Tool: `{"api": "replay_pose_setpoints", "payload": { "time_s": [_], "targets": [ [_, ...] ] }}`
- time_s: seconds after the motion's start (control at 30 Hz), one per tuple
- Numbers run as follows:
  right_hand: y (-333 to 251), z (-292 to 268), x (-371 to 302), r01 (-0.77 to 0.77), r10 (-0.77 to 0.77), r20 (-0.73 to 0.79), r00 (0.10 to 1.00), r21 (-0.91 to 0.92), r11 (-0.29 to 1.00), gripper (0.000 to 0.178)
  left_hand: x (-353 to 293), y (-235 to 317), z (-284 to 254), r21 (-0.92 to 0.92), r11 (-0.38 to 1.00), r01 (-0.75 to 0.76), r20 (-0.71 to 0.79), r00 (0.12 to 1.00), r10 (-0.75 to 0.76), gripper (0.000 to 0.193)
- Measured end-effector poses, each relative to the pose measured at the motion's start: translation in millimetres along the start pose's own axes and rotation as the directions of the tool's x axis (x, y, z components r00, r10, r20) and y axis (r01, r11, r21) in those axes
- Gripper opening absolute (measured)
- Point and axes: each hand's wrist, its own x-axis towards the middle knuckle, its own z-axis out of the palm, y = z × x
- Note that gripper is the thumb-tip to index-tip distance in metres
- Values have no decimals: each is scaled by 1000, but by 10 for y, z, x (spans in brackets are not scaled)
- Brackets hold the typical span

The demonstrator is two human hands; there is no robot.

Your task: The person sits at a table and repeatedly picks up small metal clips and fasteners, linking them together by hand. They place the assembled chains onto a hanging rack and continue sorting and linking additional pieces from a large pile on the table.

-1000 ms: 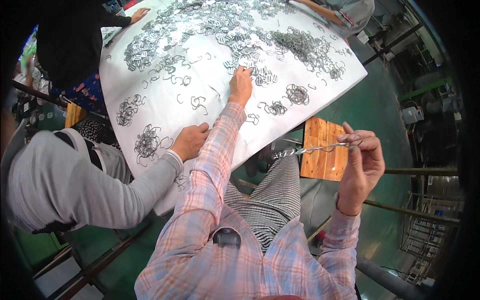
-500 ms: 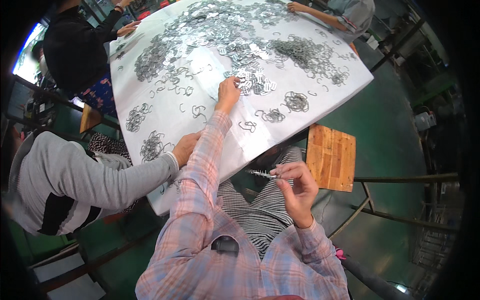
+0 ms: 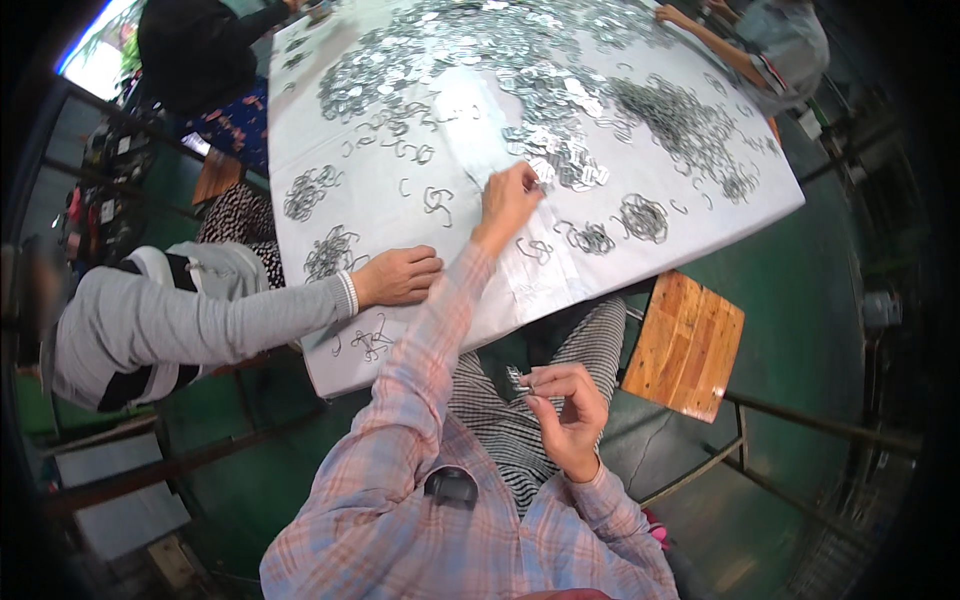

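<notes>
Reaching across the white-covered table, my left hand is at the near edge of a pile of flat, slotted silver metal pieces. Its fingers are pinched together; what lies between them is too small to make out. Over my lap, my right hand is closed, with thumb and fingers gripping a small bunch of shiny metal pieces that sticks out past the fingertips. Small heaps of bent wire hooks lie to the right of my left hand.
At left, a co-worker's hand rests on the table beside my left forearm, near more wire hooks. Two other people stand at the far corners. A large wire heap lies at the far right. A wooden stool stands right of my legs.
My left hand has drawn slightly back at the pile's edge. My right hand has turned the metal bunch more upright. The co-worker's hand now lies flatter and more in sight; the view has shifted.
</notes>
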Motion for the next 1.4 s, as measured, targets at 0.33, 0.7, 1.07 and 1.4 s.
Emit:
{"api": "replay_pose_setpoints", "payload": {
  "time_s": [0.33,0.7,1.07,1.4],
  "targets": [
    [133,141,-45,-46,42,80,996,48,998,14,-606,-204,-581,-498,798,340,90,935,-343,23],
    [145,183,87,-40,43,36,998,-86,995,14,-1897,1190,-1556,-467,834,295,339,931,-140,19],
    [308,336,212,-29,38,58,998,-146,989,13,-1982,1008,-1560,-513,820,254,211,963,-166,22],
    [595,339,860,-15,17,16,1000,-120,993,8,-2131,1230,-1755,-369,928,-51,36,997,69,27]
  ]
}}
